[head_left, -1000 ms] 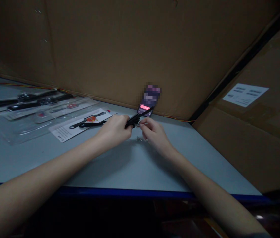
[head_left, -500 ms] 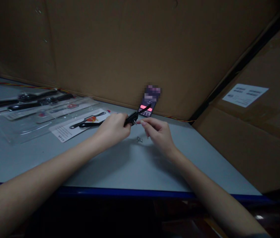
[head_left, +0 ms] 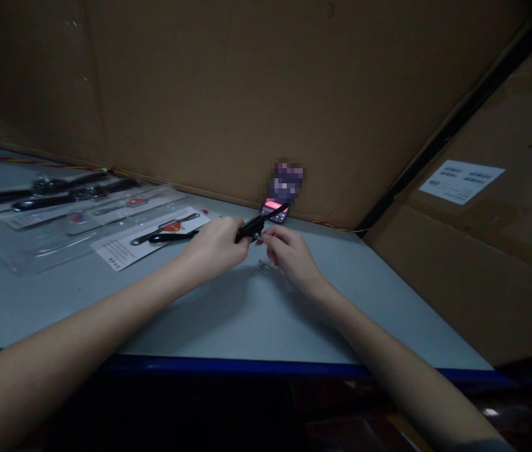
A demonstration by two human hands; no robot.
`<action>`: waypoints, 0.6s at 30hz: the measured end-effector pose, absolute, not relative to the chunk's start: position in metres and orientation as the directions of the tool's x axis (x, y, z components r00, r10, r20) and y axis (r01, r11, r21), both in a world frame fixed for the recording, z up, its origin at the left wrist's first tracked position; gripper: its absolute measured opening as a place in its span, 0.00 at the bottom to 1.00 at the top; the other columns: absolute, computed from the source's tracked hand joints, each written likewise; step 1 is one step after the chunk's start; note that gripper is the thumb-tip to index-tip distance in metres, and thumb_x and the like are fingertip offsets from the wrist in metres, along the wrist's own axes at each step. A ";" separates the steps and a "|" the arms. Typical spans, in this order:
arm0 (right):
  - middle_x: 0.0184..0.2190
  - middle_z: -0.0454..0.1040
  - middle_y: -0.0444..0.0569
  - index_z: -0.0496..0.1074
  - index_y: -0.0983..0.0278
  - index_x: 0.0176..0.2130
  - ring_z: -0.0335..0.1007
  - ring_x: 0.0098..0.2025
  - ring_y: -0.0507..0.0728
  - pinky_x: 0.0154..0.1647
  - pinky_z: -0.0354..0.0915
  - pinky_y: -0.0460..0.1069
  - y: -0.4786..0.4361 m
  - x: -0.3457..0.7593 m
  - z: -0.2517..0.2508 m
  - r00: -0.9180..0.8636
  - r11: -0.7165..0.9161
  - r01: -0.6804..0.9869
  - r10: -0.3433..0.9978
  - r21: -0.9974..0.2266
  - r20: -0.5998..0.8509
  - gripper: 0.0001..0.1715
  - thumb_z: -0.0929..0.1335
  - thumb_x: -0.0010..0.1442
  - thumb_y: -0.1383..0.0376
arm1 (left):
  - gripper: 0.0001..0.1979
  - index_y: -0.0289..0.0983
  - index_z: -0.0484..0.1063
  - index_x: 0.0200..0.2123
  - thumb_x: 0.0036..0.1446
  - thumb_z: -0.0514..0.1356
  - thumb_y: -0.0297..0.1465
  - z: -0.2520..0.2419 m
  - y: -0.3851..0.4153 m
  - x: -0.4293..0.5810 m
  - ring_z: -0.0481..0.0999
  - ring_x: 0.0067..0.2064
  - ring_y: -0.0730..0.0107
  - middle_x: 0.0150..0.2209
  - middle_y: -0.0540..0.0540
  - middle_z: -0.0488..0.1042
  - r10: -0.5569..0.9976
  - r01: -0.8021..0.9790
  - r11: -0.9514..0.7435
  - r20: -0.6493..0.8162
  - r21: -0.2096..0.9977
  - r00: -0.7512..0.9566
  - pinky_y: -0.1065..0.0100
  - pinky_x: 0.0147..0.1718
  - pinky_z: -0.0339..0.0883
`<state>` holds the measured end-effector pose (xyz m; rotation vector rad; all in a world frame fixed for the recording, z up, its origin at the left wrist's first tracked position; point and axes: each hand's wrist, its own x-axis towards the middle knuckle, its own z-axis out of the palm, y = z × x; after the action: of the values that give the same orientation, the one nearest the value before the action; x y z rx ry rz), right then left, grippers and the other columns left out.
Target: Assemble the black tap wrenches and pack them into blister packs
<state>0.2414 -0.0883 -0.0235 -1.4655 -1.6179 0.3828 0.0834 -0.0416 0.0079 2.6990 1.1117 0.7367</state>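
My left hand [head_left: 219, 242] is wrapped round a long black tool [head_left: 251, 226], whose one end points left over a printed card [head_left: 122, 246] and whose other end points up right, in front of a phone [head_left: 281, 201]. Close against the tool's right part, my right hand [head_left: 289, 251] is closed in a pinch at a small metal piece too small to make out. Below the fingertips, small shiny metal parts [head_left: 263, 265] lie on the grey table [head_left: 228, 326].
Clear plastic packs with black tools [head_left: 78, 193] lie at the left, beside an empty-looking clear plastic shell [head_left: 44, 251]. Brown cardboard [head_left: 191, 94] stands behind the table, and a cardboard box with a white label [head_left: 461, 182] is at the right. A blue edge [head_left: 247, 364] runs along the front.
My right hand has moved slightly left and down, and its fingers are drawn in closer round the small piece at the tool. The left hand keeps its hold.
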 end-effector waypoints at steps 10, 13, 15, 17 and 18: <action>0.16 0.62 0.41 0.70 0.63 0.28 0.57 0.20 0.49 0.23 0.49 0.46 -0.100 0.235 -0.015 0.005 0.286 0.855 0.829 -0.433 0.559 0.16 0.62 0.58 0.57 | 0.11 0.33 0.73 0.30 0.53 0.52 0.31 0.007 -0.041 0.083 0.72 0.27 0.65 0.27 0.41 0.74 0.674 0.612 -0.736 0.399 0.291 0.621 0.69 0.23 0.53; 0.16 0.61 0.42 0.69 0.64 0.24 0.58 0.20 0.50 0.23 0.50 0.46 -0.094 0.241 -0.017 0.039 0.282 0.795 0.860 -0.537 0.509 0.19 0.60 0.60 0.58 | 0.11 0.33 0.73 0.31 0.53 0.52 0.31 0.007 -0.043 0.083 0.70 0.26 0.66 0.26 0.42 0.74 0.666 0.600 -0.745 0.384 0.292 0.640 0.69 0.23 0.52; 0.15 0.60 0.40 0.68 0.63 0.26 0.57 0.20 0.50 0.22 0.49 0.45 -0.092 0.243 -0.018 0.076 0.265 0.780 0.859 -0.566 0.507 0.15 0.61 0.59 0.59 | 0.11 0.33 0.73 0.30 0.53 0.52 0.31 0.007 -0.044 0.084 0.70 0.25 0.68 0.25 0.43 0.73 0.674 0.600 -0.739 0.371 0.307 0.639 0.69 0.22 0.50; 0.16 0.60 0.39 0.67 0.63 0.30 0.56 0.20 0.49 0.22 0.49 0.45 -0.094 0.243 -0.018 0.087 0.253 0.814 0.837 -0.523 0.541 0.09 0.62 0.58 0.60 | 0.11 0.33 0.72 0.30 0.53 0.52 0.31 0.008 -0.044 0.084 0.70 0.25 0.68 0.24 0.43 0.73 0.683 0.610 -0.730 0.368 0.308 0.632 0.69 0.22 0.49; 0.17 0.61 0.39 0.67 0.62 0.31 0.56 0.20 0.49 0.23 0.49 0.45 -0.096 0.242 -0.018 0.078 0.249 0.839 0.825 -0.484 0.560 0.07 0.63 0.57 0.62 | 0.11 0.34 0.72 0.29 0.53 0.52 0.31 0.008 -0.044 0.084 0.70 0.26 0.67 0.25 0.43 0.73 0.684 0.614 -0.728 0.369 0.304 0.629 0.69 0.22 0.49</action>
<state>0.2417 -0.0961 -0.0178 -1.5465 -1.7133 -0.0222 0.0835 -0.0440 0.0081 2.6987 1.0825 0.7047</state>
